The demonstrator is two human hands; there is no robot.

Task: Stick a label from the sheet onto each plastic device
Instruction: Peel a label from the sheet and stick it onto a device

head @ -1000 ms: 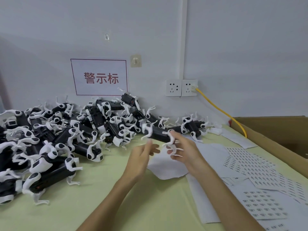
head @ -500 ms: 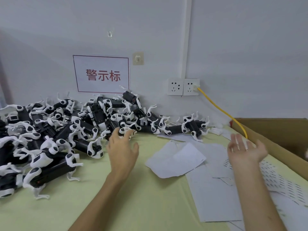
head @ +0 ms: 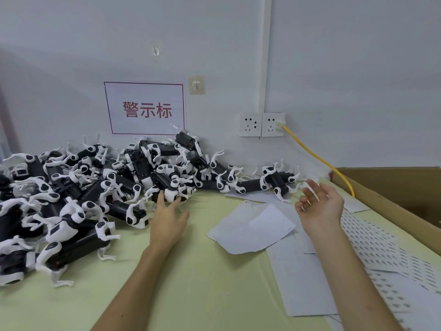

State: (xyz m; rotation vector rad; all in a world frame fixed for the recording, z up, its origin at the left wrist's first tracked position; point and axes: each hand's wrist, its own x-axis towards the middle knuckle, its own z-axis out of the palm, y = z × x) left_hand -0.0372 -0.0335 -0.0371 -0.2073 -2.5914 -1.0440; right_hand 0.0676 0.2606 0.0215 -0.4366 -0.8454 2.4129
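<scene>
Pile at left: a big heap of black-and-white plastic dog-shaped devices (head: 71, 199) lies along the wall on my pale green counter (head: 191, 283); I cannot see a label on any of them, so I judge most of the work is left.
My left hand (head: 167, 223): fingers spread, tips touching the white-legged device at the pile's near edge (head: 173, 193), grip not closed on it.
Middle: loose plain white paper sheets (head: 250, 229) lie flat, no labels visible on them.
My right hand (head: 319, 206): palm up, fingers loosely curled, grip empty as far as I can tell.
Right: white label sheets with rows of small dark printed labels (head: 381, 249) are spread beside a brown cardboard box (head: 393, 187); many labels remain.
Next, I judge: take one device, peel one label.
</scene>
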